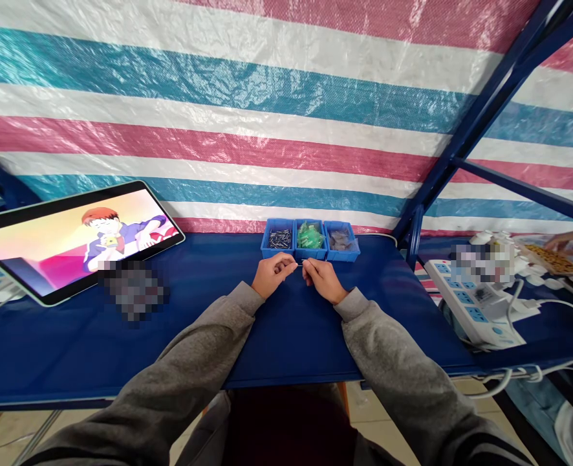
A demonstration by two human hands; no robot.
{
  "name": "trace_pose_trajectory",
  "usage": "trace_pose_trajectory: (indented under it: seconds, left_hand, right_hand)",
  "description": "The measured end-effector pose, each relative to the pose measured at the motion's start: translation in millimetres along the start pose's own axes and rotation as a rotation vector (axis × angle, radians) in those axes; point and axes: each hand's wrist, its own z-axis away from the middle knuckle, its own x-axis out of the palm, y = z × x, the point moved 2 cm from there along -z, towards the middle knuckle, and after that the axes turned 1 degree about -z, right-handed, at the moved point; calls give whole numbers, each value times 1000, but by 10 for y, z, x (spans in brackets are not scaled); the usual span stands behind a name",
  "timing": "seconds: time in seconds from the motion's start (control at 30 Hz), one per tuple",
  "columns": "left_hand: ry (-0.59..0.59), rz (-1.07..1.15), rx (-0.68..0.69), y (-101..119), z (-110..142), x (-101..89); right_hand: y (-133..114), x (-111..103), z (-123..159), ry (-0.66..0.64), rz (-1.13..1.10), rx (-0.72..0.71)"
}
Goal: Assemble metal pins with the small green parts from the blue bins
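My left hand [273,274] is closed in a pinch just in front of the blue bins. Close beside it, my right hand [323,278] is pinched too, fingertips almost meeting the left ones. A thin, pale sliver shows between the two sets of fingertips; it is too small to name. Beyond my hands three small blue bins stand in a row. The left bin [263,250] holds dark, slender metal-looking pieces [280,239]. Green plastic-like pieces [310,237] fill the middle bin [310,254]. In the right bin [343,257] lie greyish translucent pieces [341,240].
A tablet [48,299] playing a cartoon leans at the left, with a blurred item before it on the blue table [209,259]. At the right are a power strip [475,307] with cables, a blue metal frame [442,175], and another person's hand [572,241]. Striped sheeting hangs behind.
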Motion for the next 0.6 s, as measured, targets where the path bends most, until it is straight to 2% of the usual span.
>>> trace_pose_trajectory:
  seconds: [0.1,0.4,0.6]
  left_hand:
    - [-15,-65,28,33,2,-3]
    - [48,-162,33,65,13,-31]
    - [81,-42,15,64,2,-39]
  right_hand:
    - [23,1,1,14,-13,12]
    - [28,10,3,3,-27,-25]
    - [-1,-1,0,21,24,-8]
